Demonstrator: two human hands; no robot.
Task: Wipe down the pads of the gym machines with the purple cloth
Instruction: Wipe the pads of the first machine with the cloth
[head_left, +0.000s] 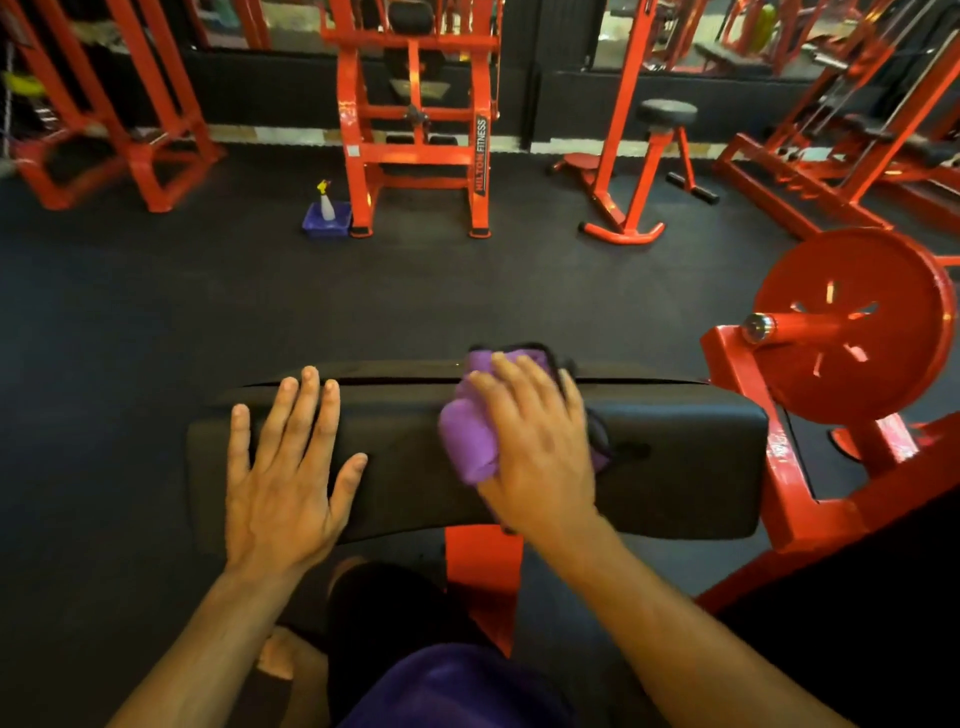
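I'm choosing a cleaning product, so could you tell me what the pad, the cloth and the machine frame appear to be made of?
The black pad looks like vinyl or leatherette over foam: smooth, faintly glossy, rounded edges. The purple cloth, under the right hand, looks like soft microfibre or terry: matte, bunched in thick folds. The machine frame looks like steel with glossy red paint showing bright highlights; the left hand rests flat on the pad.

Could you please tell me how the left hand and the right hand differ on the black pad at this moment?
The left hand lies bare and flat on the black pad, fingers spread; the right hand presses the purple cloth against it. The left hand sits toward the pad's left end, the right hand near its middle. Both rest palm down on the same pad.
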